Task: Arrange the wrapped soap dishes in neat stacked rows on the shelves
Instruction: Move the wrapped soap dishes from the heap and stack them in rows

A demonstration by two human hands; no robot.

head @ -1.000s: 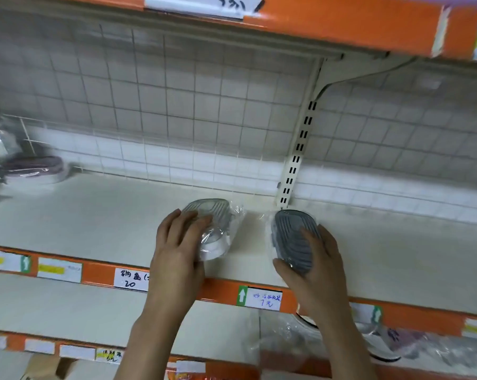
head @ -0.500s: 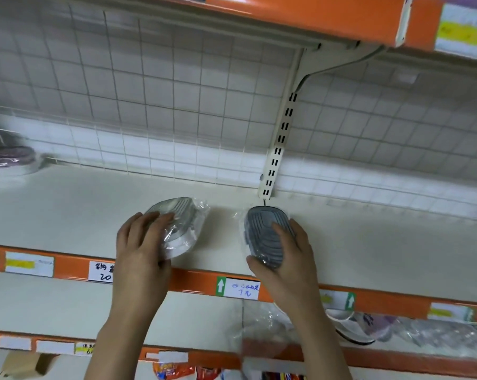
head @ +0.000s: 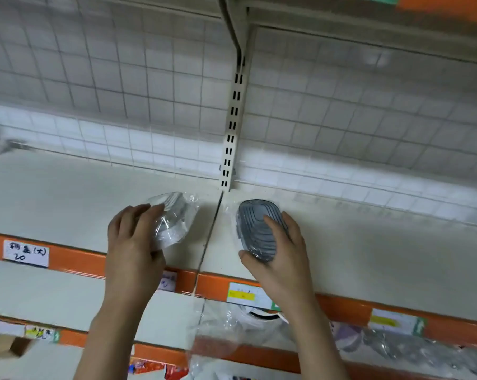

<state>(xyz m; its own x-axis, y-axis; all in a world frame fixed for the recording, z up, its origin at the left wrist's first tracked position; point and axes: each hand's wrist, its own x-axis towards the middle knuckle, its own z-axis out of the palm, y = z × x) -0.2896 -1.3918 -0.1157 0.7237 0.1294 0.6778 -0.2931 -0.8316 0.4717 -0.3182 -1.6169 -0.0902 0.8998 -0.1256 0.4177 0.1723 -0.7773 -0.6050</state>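
left hand (head: 133,242) is gripping a wrapped soap dish (head: 174,218); right hand (head: 281,259) is gripping another dish (head: 255,229), both on the shelf (head: 369,256).

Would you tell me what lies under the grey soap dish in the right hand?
Only the bare cream shelf shows around the wrapped grey soap dish. The right hand and the dish itself cover what is directly beneath.

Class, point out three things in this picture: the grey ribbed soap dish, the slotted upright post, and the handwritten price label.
grey ribbed soap dish (head: 255,229): head view, ribbed top.
slotted upright post (head: 231,138): head view, mid post.
handwritten price label (head: 26,253): head view, label centre.
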